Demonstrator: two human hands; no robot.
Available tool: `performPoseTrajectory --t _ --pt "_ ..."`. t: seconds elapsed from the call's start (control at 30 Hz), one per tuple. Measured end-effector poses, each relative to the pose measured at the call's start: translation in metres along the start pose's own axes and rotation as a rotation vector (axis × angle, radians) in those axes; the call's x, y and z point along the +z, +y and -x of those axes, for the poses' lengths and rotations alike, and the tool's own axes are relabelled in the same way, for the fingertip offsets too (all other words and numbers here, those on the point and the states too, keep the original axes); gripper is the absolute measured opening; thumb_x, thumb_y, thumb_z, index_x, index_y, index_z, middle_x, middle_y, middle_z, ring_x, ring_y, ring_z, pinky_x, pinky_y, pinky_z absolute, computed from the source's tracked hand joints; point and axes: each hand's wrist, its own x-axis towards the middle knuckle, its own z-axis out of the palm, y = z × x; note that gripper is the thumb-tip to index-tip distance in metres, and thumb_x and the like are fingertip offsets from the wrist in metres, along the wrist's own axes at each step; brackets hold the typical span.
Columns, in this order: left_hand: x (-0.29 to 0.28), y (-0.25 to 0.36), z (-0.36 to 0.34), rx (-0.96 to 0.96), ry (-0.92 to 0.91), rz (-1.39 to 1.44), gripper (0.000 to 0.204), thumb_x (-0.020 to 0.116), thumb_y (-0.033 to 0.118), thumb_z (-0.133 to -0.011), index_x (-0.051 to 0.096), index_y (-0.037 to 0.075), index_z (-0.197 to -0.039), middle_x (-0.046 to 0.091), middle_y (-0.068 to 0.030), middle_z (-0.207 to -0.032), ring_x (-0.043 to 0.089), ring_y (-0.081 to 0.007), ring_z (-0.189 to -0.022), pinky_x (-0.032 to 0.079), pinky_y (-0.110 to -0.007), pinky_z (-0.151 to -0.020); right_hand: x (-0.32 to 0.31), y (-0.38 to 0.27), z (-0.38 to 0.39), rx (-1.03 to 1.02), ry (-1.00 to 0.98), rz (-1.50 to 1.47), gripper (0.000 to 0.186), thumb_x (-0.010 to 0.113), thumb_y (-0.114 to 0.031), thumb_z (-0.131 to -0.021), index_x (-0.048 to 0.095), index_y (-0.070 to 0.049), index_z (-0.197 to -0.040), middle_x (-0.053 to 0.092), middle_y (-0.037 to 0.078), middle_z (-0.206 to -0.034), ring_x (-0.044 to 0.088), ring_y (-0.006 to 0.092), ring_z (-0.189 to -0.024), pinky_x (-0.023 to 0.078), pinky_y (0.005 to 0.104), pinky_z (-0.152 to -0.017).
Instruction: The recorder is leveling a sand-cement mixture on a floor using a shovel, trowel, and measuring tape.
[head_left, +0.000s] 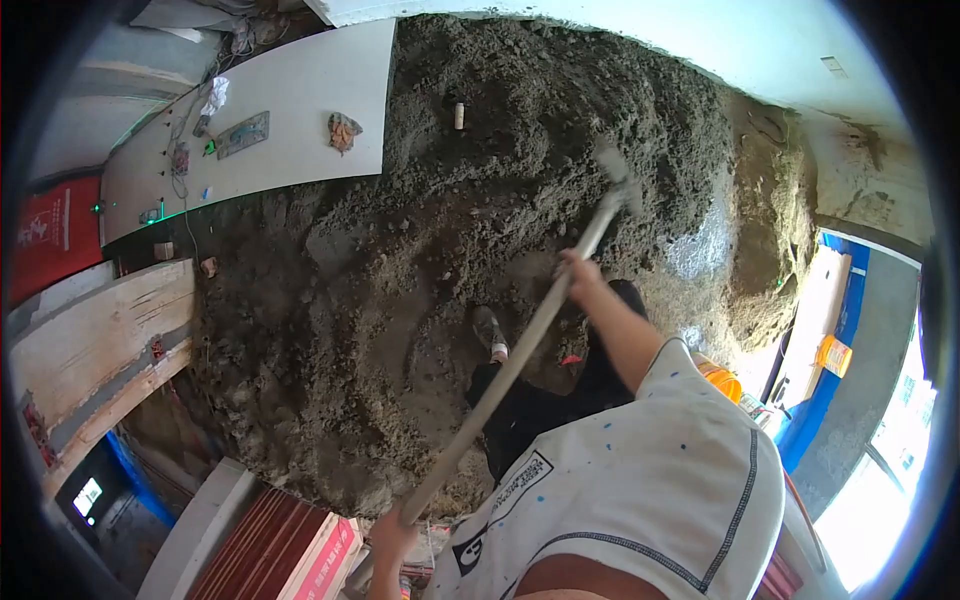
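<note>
A long pale wooden handle [520, 355] runs slantwise in front of me, part of a long-handled tool whose greyish head [618, 175] is blurred against the dirt, so its kind is unclear. My right hand [580, 277] is closed round the upper part of the handle, nearer the head. Low in the picture, my left hand [392, 540] grips the handle's near end. Beneath the head lies loose, crumbly grey-brown material [660, 130], like damp sand or mortar mix, spread over the floor.
A large white board [290, 100] at the far left carries a trowel [243, 135] and a crumpled rag [343, 132]. A small pale cylinder [459, 116] lies on the dirt. Boxed dark red planks [260, 550] stand near left, an orange bucket [720, 380] at right. My shoe [488, 328] rests on the dirt.
</note>
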Motion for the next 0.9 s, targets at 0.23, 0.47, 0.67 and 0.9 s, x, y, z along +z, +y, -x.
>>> performPoseTrajectory --t 0.23,0.47,0.67,0.9 --pt "0.022 -0.037 0.134 -0.327 -0.120 -0.129 0.033 0.078 0.043 -0.090 0.076 0.011 -0.095 0.069 -0.0082 -0.067 0.064 -0.0273 -0.059 0.054 -0.049 -0.060 0.088 0.176 0.000 0.172 0.133 0.314 0.019 0.072 -0.013 -0.089 0.065 -0.004 -0.104 0.063 0.014 -0.082 0.064 0.0293 -0.065 0.057 0.0509 -0.056" --pt "0.080 0.211 0.105 -0.324 -0.528 -0.029 0.046 0.072 0.052 -0.093 0.077 0.007 -0.103 0.070 -0.0149 -0.074 0.069 -0.0333 -0.067 0.054 -0.048 -0.063 0.060 0.037 -0.111 0.205 0.221 0.678 0.032 0.076 -0.017 -0.085 0.066 0.005 -0.106 0.071 0.013 -0.085 0.067 0.0246 -0.065 0.053 0.0429 -0.060" --pt "0.092 0.369 0.069 -0.301 -0.066 0.237 0.028 0.080 0.030 -0.078 0.076 0.009 -0.096 0.074 -0.0180 -0.076 0.074 -0.0435 -0.075 0.059 -0.056 -0.071 0.094 -0.118 -0.168 0.104 0.214 0.788 0.024 0.072 -0.014 -0.086 0.068 0.002 -0.104 0.065 0.011 -0.086 0.066 0.0257 -0.073 0.052 0.0477 -0.058" --pt "-0.001 0.517 -0.060 -0.320 -0.142 0.405 0.027 0.075 0.027 -0.081 0.074 0.009 -0.101 0.076 -0.0219 -0.088 0.074 -0.0461 -0.085 0.058 -0.056 -0.077 0.184 -0.294 -0.268 -0.046 0.133 0.638 0.016 0.074 -0.014 -0.086 0.063 -0.002 -0.086 0.062 0.010 -0.068 0.059 0.0250 -0.050 0.052 0.0440 -0.050"
